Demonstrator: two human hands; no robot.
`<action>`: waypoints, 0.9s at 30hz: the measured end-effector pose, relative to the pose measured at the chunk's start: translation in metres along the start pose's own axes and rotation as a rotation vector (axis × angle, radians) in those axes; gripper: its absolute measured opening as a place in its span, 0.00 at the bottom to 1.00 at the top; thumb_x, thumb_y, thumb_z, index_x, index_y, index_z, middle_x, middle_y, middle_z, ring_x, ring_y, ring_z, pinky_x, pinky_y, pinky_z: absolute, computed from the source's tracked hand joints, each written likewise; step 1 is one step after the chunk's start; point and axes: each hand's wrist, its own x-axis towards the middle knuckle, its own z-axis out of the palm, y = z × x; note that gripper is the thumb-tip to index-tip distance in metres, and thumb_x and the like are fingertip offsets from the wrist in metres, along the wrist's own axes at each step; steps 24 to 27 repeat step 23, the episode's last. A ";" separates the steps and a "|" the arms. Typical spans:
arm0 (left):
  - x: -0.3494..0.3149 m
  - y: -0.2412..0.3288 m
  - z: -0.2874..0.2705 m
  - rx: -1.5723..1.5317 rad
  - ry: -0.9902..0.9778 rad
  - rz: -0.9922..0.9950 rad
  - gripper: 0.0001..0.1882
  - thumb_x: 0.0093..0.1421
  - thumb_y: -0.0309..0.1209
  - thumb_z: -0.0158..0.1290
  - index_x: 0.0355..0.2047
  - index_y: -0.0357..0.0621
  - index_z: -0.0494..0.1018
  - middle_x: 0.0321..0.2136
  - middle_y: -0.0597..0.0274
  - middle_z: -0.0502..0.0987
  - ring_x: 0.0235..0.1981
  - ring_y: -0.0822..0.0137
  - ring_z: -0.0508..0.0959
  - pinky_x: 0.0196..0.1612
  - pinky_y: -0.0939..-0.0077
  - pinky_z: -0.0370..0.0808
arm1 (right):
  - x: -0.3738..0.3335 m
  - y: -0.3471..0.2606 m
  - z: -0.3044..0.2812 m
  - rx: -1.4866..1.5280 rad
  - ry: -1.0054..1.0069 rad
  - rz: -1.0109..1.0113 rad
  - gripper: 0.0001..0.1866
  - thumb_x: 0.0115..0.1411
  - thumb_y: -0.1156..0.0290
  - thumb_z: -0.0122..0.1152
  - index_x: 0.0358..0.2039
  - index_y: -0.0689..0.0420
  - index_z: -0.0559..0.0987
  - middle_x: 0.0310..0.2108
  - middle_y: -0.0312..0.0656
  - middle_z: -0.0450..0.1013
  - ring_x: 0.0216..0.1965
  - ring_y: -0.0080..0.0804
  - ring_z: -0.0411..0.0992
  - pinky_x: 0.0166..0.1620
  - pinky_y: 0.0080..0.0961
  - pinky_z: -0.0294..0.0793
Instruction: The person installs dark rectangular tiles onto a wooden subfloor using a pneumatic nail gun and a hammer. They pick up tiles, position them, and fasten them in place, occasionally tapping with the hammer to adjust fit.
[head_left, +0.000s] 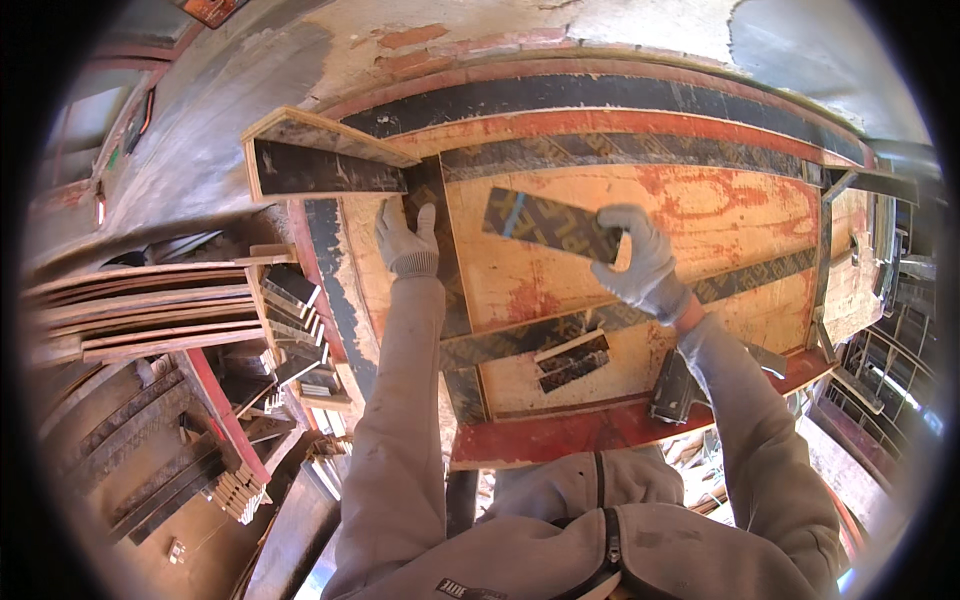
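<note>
My right hand (640, 258), in a pale knitted glove, is closed on one end of a short dark plywood strip (540, 222) with a blue line across it. The strip is tilted above the wooden panel (560, 280). To its left, my left hand (408, 238), also gloved, rests on the panel against an upright dark strip (445, 260), with fingers stretched and thumb apart. Just beyond its fingertips sits an angled plywood bracket (330, 160) with light edges. Two small plywood offcuts (573, 360) lie on the panel nearer to me.
Dark strips frame the panel, and a red rail (560, 432) runs along its near edge. A dark object (676, 388) lies by my right forearm, its kind unclear. Stacked boards (150, 310) and more timber stand at left. A worn wall (620, 30) rises behind.
</note>
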 end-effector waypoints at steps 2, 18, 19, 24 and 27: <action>0.027 -0.008 0.022 0.130 -0.067 -0.069 0.45 0.62 0.60 0.58 0.68 0.39 0.65 0.66 0.37 0.67 0.68 0.38 0.65 0.70 0.48 0.62 | 0.003 0.007 0.017 -0.067 -0.189 0.221 0.29 0.50 0.68 0.73 0.54 0.49 0.76 0.58 0.48 0.71 0.56 0.50 0.74 0.55 0.41 0.79; 0.037 0.001 0.052 0.090 -0.029 -0.271 0.58 0.52 0.61 0.70 0.70 0.32 0.60 0.69 0.36 0.63 0.69 0.38 0.61 0.73 0.49 0.56 | 0.228 0.004 0.189 -0.725 -0.468 -0.084 0.37 0.53 0.49 0.72 0.60 0.52 0.76 0.54 0.42 0.70 0.60 0.41 0.65 0.63 0.36 0.64; 0.038 0.000 0.053 0.109 -0.060 -0.284 0.58 0.52 0.61 0.69 0.70 0.32 0.60 0.69 0.35 0.63 0.70 0.38 0.61 0.73 0.49 0.56 | 0.228 0.004 0.190 -0.735 -0.466 -0.082 0.34 0.53 0.50 0.72 0.58 0.52 0.77 0.53 0.41 0.70 0.60 0.41 0.66 0.62 0.37 0.64; 0.035 0.000 0.050 0.069 -0.072 -0.251 0.56 0.58 0.69 0.58 0.71 0.36 0.61 0.71 0.37 0.63 0.72 0.38 0.60 0.74 0.49 0.55 | 0.228 0.000 0.191 -0.760 -0.502 -0.094 0.35 0.52 0.49 0.73 0.58 0.52 0.76 0.53 0.41 0.70 0.60 0.41 0.66 0.62 0.37 0.64; 0.035 0.000 0.050 0.069 -0.072 -0.251 0.56 0.58 0.69 0.58 0.71 0.36 0.61 0.71 0.37 0.63 0.72 0.38 0.60 0.74 0.49 0.55 | 0.228 0.000 0.191 -0.760 -0.502 -0.094 0.35 0.52 0.49 0.73 0.58 0.52 0.76 0.53 0.41 0.70 0.60 0.41 0.66 0.62 0.37 0.64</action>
